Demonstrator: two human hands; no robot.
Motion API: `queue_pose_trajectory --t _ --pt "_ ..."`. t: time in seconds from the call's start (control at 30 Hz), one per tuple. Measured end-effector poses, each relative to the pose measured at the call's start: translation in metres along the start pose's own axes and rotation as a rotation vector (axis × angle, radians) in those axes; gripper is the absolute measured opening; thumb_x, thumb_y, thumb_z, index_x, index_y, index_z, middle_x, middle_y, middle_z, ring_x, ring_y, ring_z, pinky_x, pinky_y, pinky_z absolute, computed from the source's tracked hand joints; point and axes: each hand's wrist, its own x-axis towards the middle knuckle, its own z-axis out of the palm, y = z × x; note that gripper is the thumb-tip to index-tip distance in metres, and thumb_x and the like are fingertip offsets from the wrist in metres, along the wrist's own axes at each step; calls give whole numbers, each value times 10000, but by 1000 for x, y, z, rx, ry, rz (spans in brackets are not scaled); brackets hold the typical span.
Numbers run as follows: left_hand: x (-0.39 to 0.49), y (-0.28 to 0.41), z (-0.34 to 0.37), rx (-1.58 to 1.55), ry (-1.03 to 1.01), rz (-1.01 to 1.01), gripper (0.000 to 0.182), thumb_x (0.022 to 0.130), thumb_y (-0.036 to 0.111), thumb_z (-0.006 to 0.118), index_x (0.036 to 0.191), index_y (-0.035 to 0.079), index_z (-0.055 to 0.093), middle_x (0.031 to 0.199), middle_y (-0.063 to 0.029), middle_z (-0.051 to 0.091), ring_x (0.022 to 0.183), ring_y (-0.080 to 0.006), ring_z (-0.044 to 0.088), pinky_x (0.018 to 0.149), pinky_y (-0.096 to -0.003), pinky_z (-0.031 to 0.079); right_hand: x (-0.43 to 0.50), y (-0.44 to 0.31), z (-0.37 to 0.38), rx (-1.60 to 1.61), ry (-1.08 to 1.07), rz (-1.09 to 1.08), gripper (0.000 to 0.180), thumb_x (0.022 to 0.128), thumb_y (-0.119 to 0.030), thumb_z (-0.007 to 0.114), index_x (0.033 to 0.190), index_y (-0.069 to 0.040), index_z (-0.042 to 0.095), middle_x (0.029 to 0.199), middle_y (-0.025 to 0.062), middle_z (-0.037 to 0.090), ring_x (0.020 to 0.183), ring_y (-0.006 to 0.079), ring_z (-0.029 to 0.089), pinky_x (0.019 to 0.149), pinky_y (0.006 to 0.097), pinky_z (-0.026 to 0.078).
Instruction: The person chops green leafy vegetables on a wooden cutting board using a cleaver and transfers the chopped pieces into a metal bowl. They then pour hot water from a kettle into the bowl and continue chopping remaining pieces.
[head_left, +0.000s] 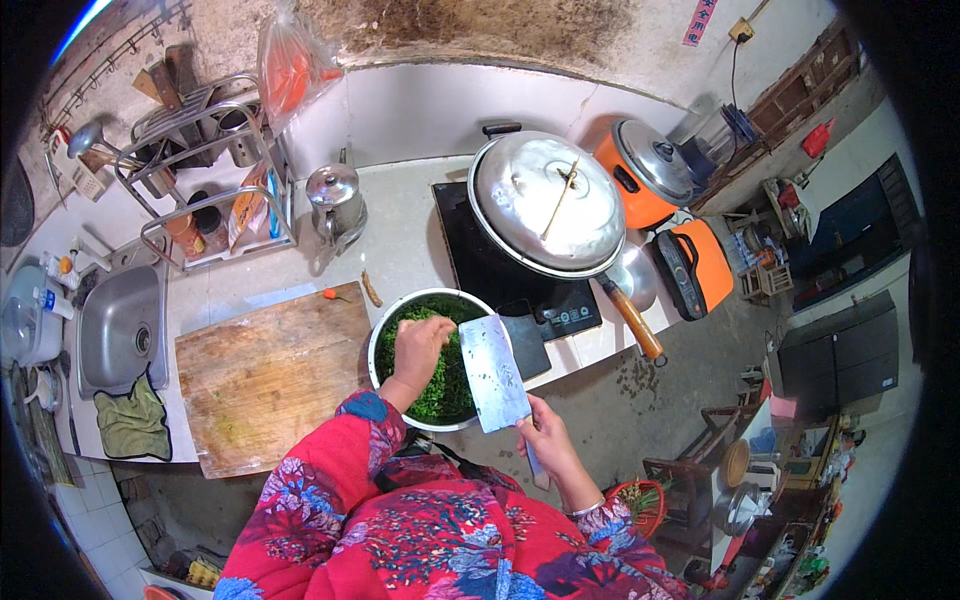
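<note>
My right hand is shut on the handle of a Chinese cleaver. Its broad blade is tilted over the right side of a white-rimmed basin, with green flecks stuck to the steel. Chopped green leaves lie inside the basin. Above them is my left hand, its fingers bunched close to the blade's left edge; whether they pinch anything is hidden. Left of the basin lies a wooden cutting board with a few green bits and a small red-orange chili on it.
Behind the basin, a lidded wok stands on a black induction cooktop, its wooden handle jutting past the counter edge. A steel pot, ginger-like root, rack, sink and green cloth are also around.
</note>
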Motion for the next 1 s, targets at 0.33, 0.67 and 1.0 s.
queue_pose_trajectory --t 0.33,0.67,1.0 --pt "-17 37 0 169 -38 -21 552 607 492 822 904 108 560 935 -63 549 934 -278 498 851 -412 329 8 -12 10 50 -22 -2 504 922 -37 567 1399 -46 407 901 45 581 580 89 550 490 251 472" --pt "3 -6 0 247 114 -26 89 841 195 655 887 134 610 874 4 604 897 -228 533 904 -421 324 -7 -20 -3 2 -60 26 484 917 -36 577 1375 -23 419 914 47 583 593 85 548 500 244 474" --pt "1 16 4 224 -4 6 482 732 429 757 1000 79 561 1049 -54 569 998 -272 495 940 -440 300 -7 -21 3 16 -121 27 506 924 -35 573 1397 -10 396 920 42 594 596 88 548 530 245 478"
